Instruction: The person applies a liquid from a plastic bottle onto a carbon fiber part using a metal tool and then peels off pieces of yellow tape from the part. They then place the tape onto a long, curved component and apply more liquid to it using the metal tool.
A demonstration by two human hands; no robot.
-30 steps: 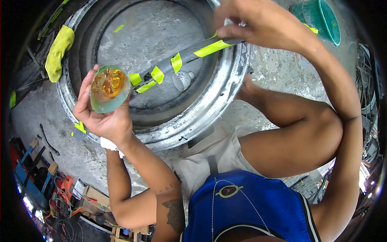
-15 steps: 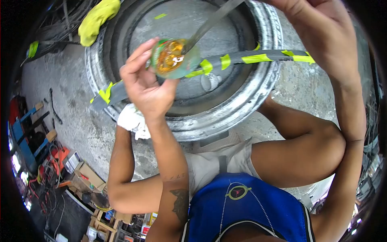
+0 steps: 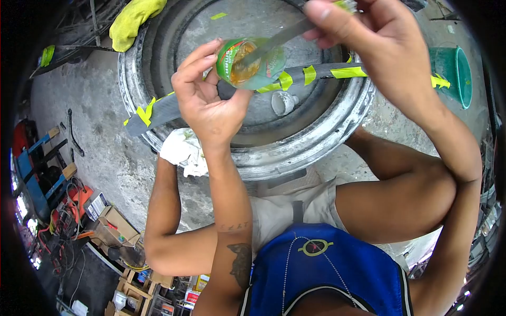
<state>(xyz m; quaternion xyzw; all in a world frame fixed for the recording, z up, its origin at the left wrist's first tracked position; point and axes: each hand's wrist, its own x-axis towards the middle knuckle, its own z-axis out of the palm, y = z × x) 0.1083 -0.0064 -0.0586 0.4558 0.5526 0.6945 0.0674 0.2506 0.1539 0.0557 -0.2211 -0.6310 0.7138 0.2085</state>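
My left hand (image 3: 213, 108) is closed around a clear plastic cup with a green label (image 3: 226, 62), which looks like a cut-down bottle. Amber liquid (image 3: 250, 72) shows inside, and the cup leans so that its mouth faces right. My right hand (image 3: 392, 45) grips the upper end of a flat grey strip (image 3: 284, 36); its lower end reaches into the cup. Beneath both hands lies a long dark bar (image 3: 296, 78) with bright yellow-green tape strips, resting across a tire (image 3: 132, 100). A small whitish cup (image 3: 283, 103) sits inside the tire ring.
A white rag (image 3: 182, 150) lies on the tire's near left rim, and a yellow cloth (image 3: 134, 23) hangs at its far left. To the right stands a green bucket (image 3: 464, 76). Tools, cables and a cardboard box (image 3: 117, 226) crowd the floor at lower left.
My right hand has come left and lower with the strip. The cup has turned, so its label now shows more and the liquid less. The whole view has shifted slightly.
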